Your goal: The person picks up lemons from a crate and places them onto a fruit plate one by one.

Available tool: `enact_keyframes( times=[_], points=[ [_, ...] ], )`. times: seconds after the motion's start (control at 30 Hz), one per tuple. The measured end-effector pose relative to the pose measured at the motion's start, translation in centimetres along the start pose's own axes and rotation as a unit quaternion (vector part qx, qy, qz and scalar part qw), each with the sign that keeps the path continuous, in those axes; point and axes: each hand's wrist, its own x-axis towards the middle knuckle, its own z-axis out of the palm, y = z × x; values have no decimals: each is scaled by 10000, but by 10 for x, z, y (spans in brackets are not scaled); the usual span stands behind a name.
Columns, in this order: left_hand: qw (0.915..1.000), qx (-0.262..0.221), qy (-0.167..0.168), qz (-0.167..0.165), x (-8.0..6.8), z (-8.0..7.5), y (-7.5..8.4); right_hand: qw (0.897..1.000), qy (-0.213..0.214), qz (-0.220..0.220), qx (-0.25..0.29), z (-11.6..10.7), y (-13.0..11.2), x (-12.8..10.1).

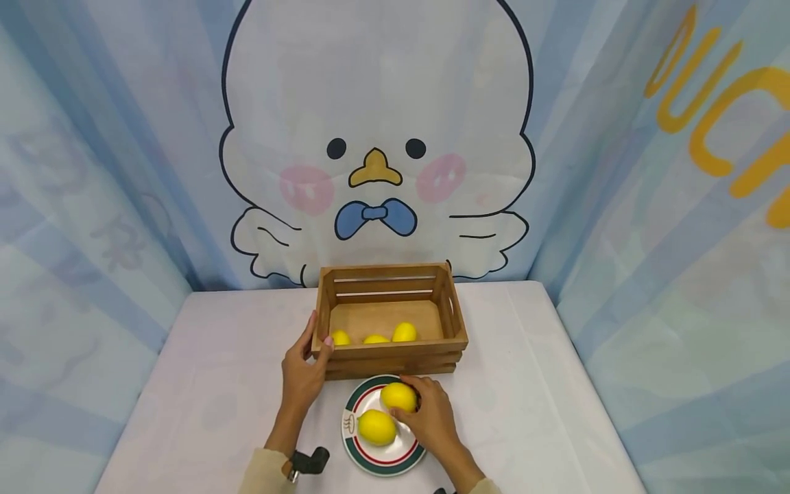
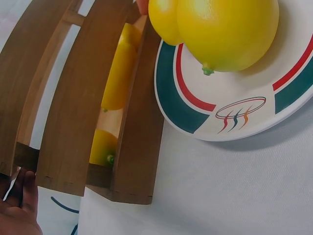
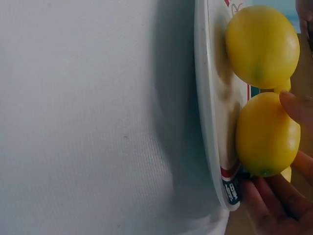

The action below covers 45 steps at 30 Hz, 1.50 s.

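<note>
A slatted wooden crate [image 1: 389, 357] stands mid-table with three lemons [image 1: 404, 332] inside. My left hand [image 1: 313, 346] grips its front-left corner, thumb over the rim; the left wrist view shows the crate [image 2: 137, 127], a lemon [image 2: 120, 68] behind the slats and my left hand [image 2: 19, 215] at its end. In front lies a round plate [image 1: 382, 461] with red and green rings, carrying two lemons. My right hand [image 1: 422, 406] curls round the far lemon [image 1: 398, 396]; the near lemon [image 1: 376, 426] lies free. In the right wrist view fingers [image 3: 274, 200] wrap the held lemon [image 3: 266, 134].
The table [image 1: 543, 412] is covered in a white cloth, with blue printed curtain walls [image 1: 92, 206] on three sides. A small black device [image 1: 311, 461] sits on my left wrist. The plate [image 2: 195, 117] touches the crate's front.
</note>
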Motion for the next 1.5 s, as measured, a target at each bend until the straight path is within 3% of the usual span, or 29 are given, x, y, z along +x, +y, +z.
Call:
enact_keyframes(
  times=[0.4,0.73,1.5],
  points=[
    [10000,15,9,-54,0,1,-1,9988,418,-92,223,-15,-8,-3],
    [10000,46,63,-2,0,1,0,9937,439,-401,953,-38,-28,-2],
    [9999,45,96,70,-1,2,-1,9865,698,-810,1238,-61,-51,1]
  ],
)
